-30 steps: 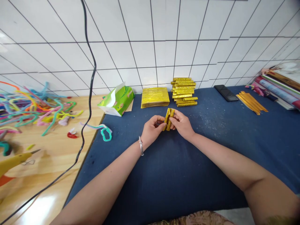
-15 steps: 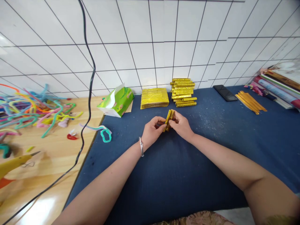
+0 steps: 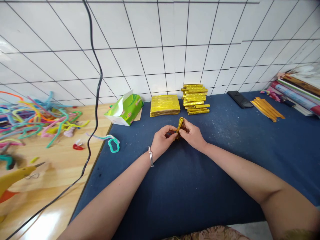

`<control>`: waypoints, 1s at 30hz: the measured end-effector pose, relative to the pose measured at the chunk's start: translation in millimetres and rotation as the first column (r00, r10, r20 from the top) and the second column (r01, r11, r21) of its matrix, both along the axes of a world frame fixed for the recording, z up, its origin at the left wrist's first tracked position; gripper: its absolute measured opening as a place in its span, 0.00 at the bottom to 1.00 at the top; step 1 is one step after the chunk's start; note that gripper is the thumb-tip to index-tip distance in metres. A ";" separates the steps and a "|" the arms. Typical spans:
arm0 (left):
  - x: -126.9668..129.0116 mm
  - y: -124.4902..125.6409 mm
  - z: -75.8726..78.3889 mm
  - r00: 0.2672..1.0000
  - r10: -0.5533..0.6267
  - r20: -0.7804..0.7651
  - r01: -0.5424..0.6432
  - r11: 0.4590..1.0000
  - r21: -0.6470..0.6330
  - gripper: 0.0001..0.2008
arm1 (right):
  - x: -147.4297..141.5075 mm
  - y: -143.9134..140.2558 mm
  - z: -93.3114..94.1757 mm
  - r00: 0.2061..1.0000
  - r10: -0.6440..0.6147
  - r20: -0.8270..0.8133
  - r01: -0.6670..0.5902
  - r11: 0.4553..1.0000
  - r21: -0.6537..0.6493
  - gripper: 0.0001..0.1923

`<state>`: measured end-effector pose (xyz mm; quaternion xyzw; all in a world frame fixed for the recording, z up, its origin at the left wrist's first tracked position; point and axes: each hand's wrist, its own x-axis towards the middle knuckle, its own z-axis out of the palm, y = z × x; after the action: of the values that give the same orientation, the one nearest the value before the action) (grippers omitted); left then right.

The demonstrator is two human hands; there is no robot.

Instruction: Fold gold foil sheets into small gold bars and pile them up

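gold foil piece (image 3: 180, 123) sits over the worktop (image 3: 200, 193), pinched by left hand (image 3: 163, 138) and right hand (image 3: 193, 135), judged part-folded. behind, a pile of narrow rolled pieces (image 3: 195, 98) appears done; the flat gold stack (image 3: 165, 104) beside it appears unworked.

That folded paper (image 3: 180, 123) looks foil-glossy to me. The cloth (image 3: 160, 196) seems matt, the wooden tabletop (image 3: 58, 173) smooth and shiny.
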<state>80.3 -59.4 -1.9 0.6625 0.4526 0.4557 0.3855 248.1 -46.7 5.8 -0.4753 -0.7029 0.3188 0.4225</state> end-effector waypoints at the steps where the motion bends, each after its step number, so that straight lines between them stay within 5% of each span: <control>1: -0.2 0.0 0.0 1.000 -0.002 -0.003 0.002 1.000 0.006 0.10 | 0.3 0.0 0.3 1.000 0.002 0.010 -0.002 1.000 0.005 0.24; 30: -3.9 -1.0 10.5 0.990 0.033 -0.137 -0.008 0.984 0.179 0.06 | 0.4 -5.3 1.6 0.960 -0.047 0.277 -0.019 0.973 0.231 0.31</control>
<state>76.4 -60.4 8.7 0.7198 0.4427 0.4509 0.2876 248.5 -52.0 7.4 -0.4682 -0.7846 0.1610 0.3731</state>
